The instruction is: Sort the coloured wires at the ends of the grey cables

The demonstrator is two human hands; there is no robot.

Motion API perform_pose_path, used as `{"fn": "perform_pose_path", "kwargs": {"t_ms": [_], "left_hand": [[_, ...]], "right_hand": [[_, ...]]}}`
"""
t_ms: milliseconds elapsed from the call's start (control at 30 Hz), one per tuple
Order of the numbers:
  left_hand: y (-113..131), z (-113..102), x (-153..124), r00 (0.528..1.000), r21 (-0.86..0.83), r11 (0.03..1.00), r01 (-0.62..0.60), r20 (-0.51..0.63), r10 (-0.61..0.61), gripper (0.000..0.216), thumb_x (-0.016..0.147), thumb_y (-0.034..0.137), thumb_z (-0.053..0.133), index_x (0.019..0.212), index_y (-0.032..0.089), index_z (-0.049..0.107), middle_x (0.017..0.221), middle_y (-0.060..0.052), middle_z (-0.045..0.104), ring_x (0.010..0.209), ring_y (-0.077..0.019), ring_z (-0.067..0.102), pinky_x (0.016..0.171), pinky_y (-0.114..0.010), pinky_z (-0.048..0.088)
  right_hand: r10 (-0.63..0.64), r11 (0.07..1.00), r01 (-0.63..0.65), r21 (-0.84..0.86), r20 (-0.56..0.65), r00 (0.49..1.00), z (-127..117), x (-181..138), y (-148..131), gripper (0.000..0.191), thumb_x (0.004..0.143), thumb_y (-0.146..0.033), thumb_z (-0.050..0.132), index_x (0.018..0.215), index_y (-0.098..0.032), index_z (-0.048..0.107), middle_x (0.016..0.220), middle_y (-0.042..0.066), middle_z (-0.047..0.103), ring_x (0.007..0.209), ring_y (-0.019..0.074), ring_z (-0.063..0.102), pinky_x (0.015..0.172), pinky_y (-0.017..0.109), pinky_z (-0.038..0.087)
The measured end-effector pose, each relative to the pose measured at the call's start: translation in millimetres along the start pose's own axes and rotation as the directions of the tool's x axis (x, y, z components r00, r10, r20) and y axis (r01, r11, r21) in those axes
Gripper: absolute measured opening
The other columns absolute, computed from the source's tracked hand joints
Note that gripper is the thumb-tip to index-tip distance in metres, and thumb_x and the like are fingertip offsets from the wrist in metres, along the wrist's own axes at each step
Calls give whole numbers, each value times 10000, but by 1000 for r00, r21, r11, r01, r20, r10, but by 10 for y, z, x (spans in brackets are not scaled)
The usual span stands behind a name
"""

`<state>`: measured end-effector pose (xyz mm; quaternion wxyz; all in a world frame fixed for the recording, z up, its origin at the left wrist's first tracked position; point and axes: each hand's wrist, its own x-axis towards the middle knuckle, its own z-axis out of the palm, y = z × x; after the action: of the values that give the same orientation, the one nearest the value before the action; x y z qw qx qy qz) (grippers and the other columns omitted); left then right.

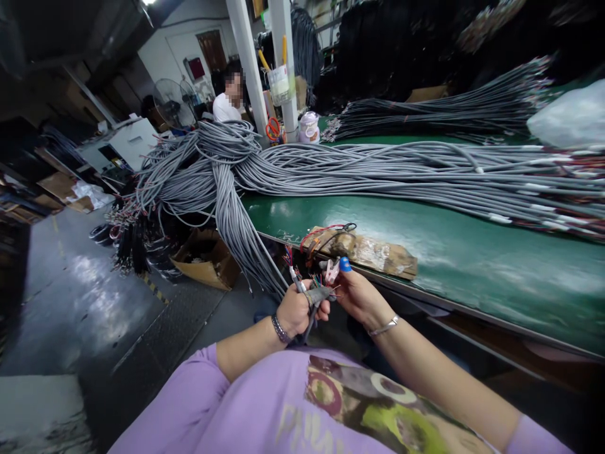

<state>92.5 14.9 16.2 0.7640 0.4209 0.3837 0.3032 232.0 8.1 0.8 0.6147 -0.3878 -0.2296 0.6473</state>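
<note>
My left hand (295, 310) is closed in a fist around a grey cable (309, 301) near its stripped end, where thin coloured wires (316, 280) fan out. My right hand (355, 293) is closed too, pinching those wire ends with a blue-capped finger (345, 264); whether it also holds a small tool I cannot make out. Both hands hover just off the front edge of the green table (425, 239), above my lap. A big bundle of grey cables (378, 170) lies across the table and droops over its left end.
A brown cardboard scrap (373, 252) with red and black wires lies on the table edge near my hands. More cable bundles (449, 110) lie further back. Cardboard boxes (205, 261) stand on the floor. A person in white (225, 106) sits behind a white post (246, 63).
</note>
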Motion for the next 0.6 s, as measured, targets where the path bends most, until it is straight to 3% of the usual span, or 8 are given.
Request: {"fn": "perform_pose_path", "kwargs": {"t_ms": [133, 433, 600], "left_hand": [[-31, -9, 13, 1000, 31, 999, 15, 9, -15, 460, 560, 516, 793, 678, 144, 550, 484, 5, 574, 356, -83, 490, 372, -196, 326], [-15, 7, -93, 1000, 64, 998, -24, -4, 24, 464, 574, 527, 789, 655, 152, 528, 484, 1, 576, 364, -93, 508, 359, -190, 294], [-41, 37, -155, 995, 13, 996, -88, -37, 88, 434, 594, 504, 786, 660, 147, 548, 499, 0, 594, 362, -92, 512, 367, -195, 341]], "right_hand": [[-1, 999, 4, 37, -81, 997, 3, 21, 14, 453, 648, -634, 743, 694, -198, 629, 616, 9, 605, 553, 143, 498, 551, 288, 421], [61, 998, -62, 34, 21, 998, -27, -58, -8, 483, 731, -703, 604, 725, -220, 611, 675, 21, 618, 572, 157, 519, 557, 296, 433], [90, 995, -91, 33, 35, 995, -51, -47, -31, 347, 749, -566, 669, 757, -220, 638, 675, 13, 620, 576, 150, 515, 549, 282, 417]]}}
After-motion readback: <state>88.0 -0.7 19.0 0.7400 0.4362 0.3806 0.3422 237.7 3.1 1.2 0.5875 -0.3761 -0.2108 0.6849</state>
